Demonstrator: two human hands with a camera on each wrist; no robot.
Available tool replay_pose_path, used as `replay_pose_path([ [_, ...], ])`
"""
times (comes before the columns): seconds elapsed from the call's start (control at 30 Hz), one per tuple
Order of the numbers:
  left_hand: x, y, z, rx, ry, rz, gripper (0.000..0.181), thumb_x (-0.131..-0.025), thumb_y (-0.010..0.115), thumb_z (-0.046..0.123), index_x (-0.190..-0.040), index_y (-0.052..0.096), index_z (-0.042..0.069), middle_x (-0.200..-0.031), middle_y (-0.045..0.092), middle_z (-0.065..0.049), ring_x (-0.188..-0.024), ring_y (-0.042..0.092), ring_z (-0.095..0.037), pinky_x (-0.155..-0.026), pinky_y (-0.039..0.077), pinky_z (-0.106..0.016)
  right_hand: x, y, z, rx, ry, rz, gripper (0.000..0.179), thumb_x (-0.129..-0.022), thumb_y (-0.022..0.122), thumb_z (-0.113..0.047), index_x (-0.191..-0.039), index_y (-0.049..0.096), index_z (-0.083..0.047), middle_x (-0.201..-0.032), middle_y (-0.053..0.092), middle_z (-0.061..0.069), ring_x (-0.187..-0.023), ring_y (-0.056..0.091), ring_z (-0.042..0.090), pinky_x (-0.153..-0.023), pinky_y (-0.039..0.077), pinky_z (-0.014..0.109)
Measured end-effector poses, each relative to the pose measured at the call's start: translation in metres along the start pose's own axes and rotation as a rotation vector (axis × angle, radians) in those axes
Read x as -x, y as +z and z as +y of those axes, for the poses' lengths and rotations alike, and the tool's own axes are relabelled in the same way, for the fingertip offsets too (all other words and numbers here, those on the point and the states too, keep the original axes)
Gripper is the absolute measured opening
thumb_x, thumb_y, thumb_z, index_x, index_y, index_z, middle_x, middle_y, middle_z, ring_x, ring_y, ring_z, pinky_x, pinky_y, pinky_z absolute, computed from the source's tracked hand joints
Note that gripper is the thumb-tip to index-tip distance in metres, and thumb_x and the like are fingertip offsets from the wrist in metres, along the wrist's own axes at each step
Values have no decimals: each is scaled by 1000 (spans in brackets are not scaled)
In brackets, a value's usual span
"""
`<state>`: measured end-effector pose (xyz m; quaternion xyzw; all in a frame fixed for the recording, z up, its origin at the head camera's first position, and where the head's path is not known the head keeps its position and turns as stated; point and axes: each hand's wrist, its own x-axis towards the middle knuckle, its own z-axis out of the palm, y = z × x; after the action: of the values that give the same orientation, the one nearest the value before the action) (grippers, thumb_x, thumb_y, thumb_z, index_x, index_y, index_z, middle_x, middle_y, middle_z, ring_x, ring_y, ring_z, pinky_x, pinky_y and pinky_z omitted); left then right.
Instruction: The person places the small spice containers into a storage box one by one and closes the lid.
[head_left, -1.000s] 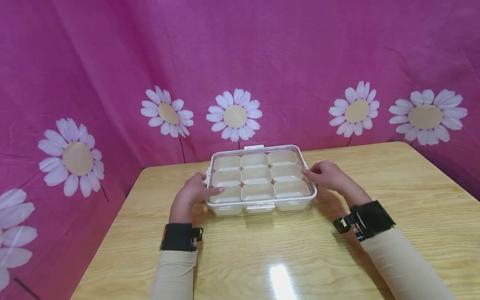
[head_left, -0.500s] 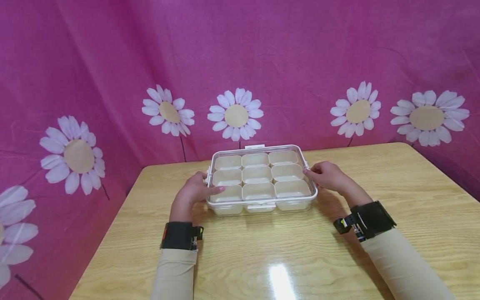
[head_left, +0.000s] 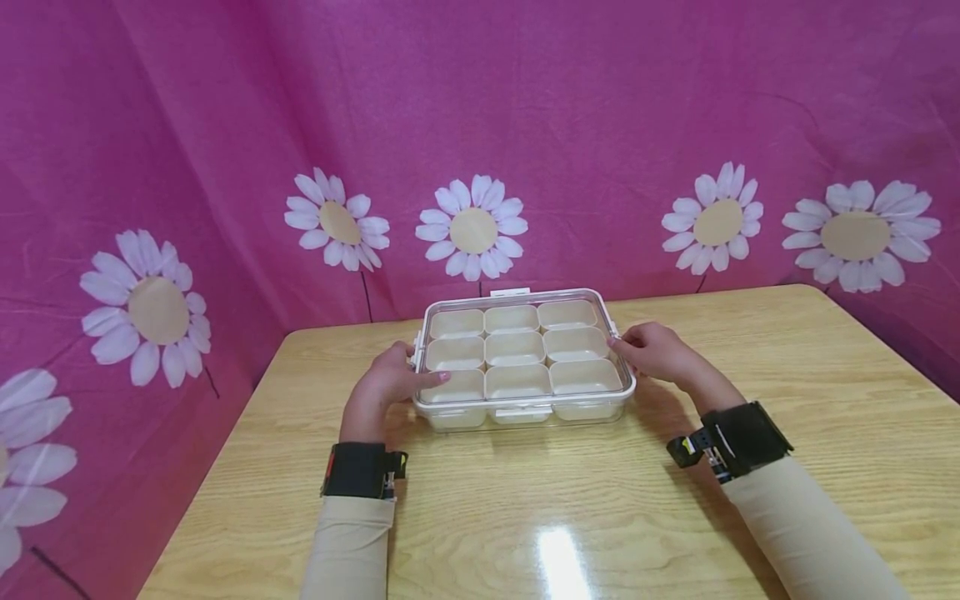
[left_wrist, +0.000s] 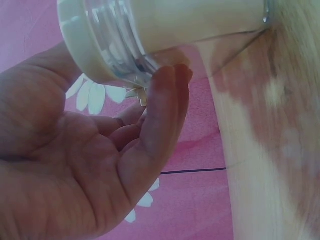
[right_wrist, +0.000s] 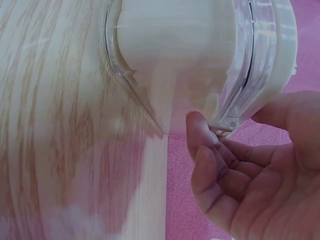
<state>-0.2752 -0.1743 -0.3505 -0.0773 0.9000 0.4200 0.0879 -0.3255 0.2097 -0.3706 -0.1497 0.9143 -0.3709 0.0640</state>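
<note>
A clear storage box (head_left: 517, 382) with a white-rimmed lid and several cream compartments inside sits near the back of the wooden table. My left hand (head_left: 384, 382) holds its left side, the thumb lying over the lid's front left corner and the other fingers curled at the side wall near a latch. On the right side my right hand (head_left: 654, 350) has its thumb on the lid's edge, with fingers bent under the side latch (right_wrist: 222, 127). In the left wrist view, the fingers of the left hand (left_wrist: 100, 150) curl up against the clear wall.
The wooden table (head_left: 480, 517) stretches in front of the box and to both sides. Behind and to the left hangs a magenta cloth (head_left: 570, 125) printed with white daisies. A bright light reflection (head_left: 561, 562) shows on the tabletop near the front.
</note>
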Motion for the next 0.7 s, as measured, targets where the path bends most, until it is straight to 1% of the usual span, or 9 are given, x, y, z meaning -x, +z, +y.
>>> replay_pose_path([
  [0.23,2,0,3,-1,-26,1,64,-88,82,28,-133,46,-2,-117,59,-19,-106,57,-32,-94,49,-47,0,0,-1,41,-31,26,40,-105,54,-23,-104,64,15,-79,64,13,-71,61,24,-61,49,31],
  [0.3,2,0,3,-7,-17,3,64,-88,81,29,-133,47,-2,-116,59,-19,-106,57,-31,-94,49,-46,0,0,-1,61,-35,39,41,-105,54,-24,-106,64,16,-81,65,15,-73,62,25,-62,49,31],
  [0.4,1,2,3,-23,4,5,65,-88,81,31,-132,47,-3,-115,60,-19,-105,56,-31,-94,49,-46,-1,0,1,96,-25,58,42,-105,54,-25,-108,64,16,-87,67,20,-80,62,29,-66,49,33],
  [0.53,1,4,3,-31,9,5,68,-88,80,35,-134,47,-2,-118,60,-19,-107,56,-31,-96,48,-46,-2,-2,3,115,-9,77,44,-104,54,-26,-110,64,16,-95,68,25,-89,62,34,-72,50,37],
  [0.63,0,5,4,-42,20,9,63,-92,75,38,-134,48,-1,-120,61,-19,-107,57,-31,-96,49,-46,-2,-2,4,115,5,89,44,-105,53,-27,-111,65,15,-98,68,26,-93,63,37,-75,51,41],
  [0.7,-1,6,4,-61,51,33,57,-96,70,38,-132,53,-3,-118,63,-19,-106,59,-30,-94,50,-44,-1,-3,4,119,11,96,44,-105,52,-27,-112,65,15,-100,68,27,-96,63,39,-78,52,44],
])
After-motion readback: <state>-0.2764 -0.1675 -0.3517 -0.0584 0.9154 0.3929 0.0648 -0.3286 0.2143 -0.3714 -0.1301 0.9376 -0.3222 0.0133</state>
